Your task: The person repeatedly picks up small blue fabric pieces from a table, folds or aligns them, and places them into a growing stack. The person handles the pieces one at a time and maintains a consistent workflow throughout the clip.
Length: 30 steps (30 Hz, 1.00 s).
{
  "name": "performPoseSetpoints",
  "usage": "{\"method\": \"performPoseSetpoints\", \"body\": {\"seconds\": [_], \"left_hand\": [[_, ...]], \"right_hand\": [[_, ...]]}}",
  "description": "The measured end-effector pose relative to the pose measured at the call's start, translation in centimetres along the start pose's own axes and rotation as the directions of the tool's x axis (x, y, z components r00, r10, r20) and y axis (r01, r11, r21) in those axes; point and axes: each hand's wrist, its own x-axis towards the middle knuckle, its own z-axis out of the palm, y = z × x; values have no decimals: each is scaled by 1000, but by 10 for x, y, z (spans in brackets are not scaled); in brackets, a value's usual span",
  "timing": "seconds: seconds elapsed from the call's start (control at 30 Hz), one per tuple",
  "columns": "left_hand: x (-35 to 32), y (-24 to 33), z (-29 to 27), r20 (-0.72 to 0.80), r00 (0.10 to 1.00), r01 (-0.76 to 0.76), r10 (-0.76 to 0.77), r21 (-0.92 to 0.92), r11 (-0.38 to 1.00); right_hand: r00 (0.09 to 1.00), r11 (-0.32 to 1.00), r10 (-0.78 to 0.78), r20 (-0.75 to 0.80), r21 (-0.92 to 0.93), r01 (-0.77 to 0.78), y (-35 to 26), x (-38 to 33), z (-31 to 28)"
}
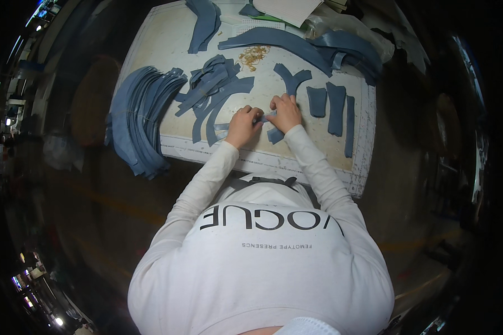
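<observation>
My left hand (pixel 244 126) and my right hand (pixel 286 113) are close together over the pale table, fingers curled in a pinch. Between them they grip a small blue strip (pixel 267 118), seemingly fabric or leather, mostly hidden by the fingers. Another short blue piece (pixel 275 135) lies just below my right hand. A forked blue piece (pixel 292 79) rests beyond that hand. To the left of my left hand, curved blue pieces (pixel 220 107) overlap in a loose heap, some with a shiny lighter side showing.
A thick stack of blue pieces (pixel 137 120) hangs over the table's left edge. Several flat pieces (pixel 335 109) lie at the right. Yellow rubber bands (pixel 254 57) are scattered farther back. Long curved pieces (pixel 276 40), clear plastic (pixel 349 28) and papers (pixel 288 8) cover the far side.
</observation>
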Motion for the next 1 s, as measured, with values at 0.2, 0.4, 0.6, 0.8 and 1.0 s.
{"method": "performPoseSetpoints", "body": {"seconds": [0.2, 0.4, 0.6, 0.8, 1.0], "left_hand": [[12, 0, -4, 261, 952, 163, -162, 20, 986], [46, 33, -16, 449, 888, 390, -99, -619, 682], [86, 95, 22, 502, 849, 367, 166, -786, 498], [90, 142, 106, 588, 791, 488, 166, -771, 409], [54, 174, 167, 827, 559, 812, 54, -560, 163]], "right_hand": [[961, 976, 18, -275, 215, 43, 26, -7, -26], [988, 628, 153, 12, 771, -107, 42, -31, -59], [959, 452, 247, -140, 892, 14, 62, -26, -109], [912, 588, 386, -136, 798, -130, 146, -14, -176], [892, 578, 451, -32, 772, -264, 214, 1, -150]]}}
